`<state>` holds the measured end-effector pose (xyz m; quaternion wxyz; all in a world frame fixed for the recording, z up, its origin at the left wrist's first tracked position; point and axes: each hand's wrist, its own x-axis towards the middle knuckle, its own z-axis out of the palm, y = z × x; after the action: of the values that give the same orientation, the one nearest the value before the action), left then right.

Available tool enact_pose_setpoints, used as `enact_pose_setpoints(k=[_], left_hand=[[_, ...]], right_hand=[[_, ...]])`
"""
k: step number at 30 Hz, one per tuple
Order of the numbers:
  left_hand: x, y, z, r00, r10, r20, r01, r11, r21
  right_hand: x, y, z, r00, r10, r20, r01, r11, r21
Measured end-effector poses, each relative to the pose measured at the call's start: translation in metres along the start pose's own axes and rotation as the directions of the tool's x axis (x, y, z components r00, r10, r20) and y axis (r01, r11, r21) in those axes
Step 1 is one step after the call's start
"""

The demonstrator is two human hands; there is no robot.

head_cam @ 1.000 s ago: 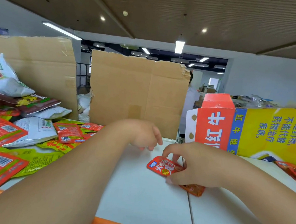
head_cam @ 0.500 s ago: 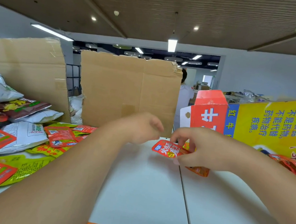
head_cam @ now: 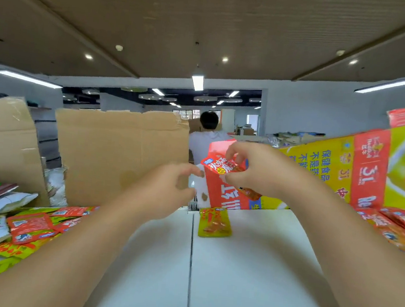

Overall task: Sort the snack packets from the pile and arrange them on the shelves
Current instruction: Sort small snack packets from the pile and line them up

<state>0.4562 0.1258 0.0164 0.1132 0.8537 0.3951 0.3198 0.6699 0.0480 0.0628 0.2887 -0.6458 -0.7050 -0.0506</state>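
We see the right grip (head_cam: 252, 169) pinching a red snack packet (head_cam: 216, 166), long axis pointing left toward the empty, relaxed left grip (head_cam: 167, 189).

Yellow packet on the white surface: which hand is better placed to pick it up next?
Probably the left hand: it holds nothing and hovers near the yellow packet, while the right hand pinches a red packet.

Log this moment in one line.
right hand: pinches red packet above table | left hand: holds nothing | yellow packet: lying on table
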Motion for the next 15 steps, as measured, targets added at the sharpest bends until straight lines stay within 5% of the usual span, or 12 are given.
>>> enact_pose_setpoints(k=[7,15], left_hand=[[0.013,0.100,0.020,0.993,0.118,0.005,-0.118,0.979,0.169],[0.039,0.204,0.102,0.987,0.155,0.032,-0.157,0.984,0.089]], right_hand=[[-0.047,0.061,-0.083,0.994,0.078,-0.075,-0.083,0.995,-0.064],[-0.104,0.179,-0.138,0.963,0.242,-0.122,-0.260,0.950,-0.172]])
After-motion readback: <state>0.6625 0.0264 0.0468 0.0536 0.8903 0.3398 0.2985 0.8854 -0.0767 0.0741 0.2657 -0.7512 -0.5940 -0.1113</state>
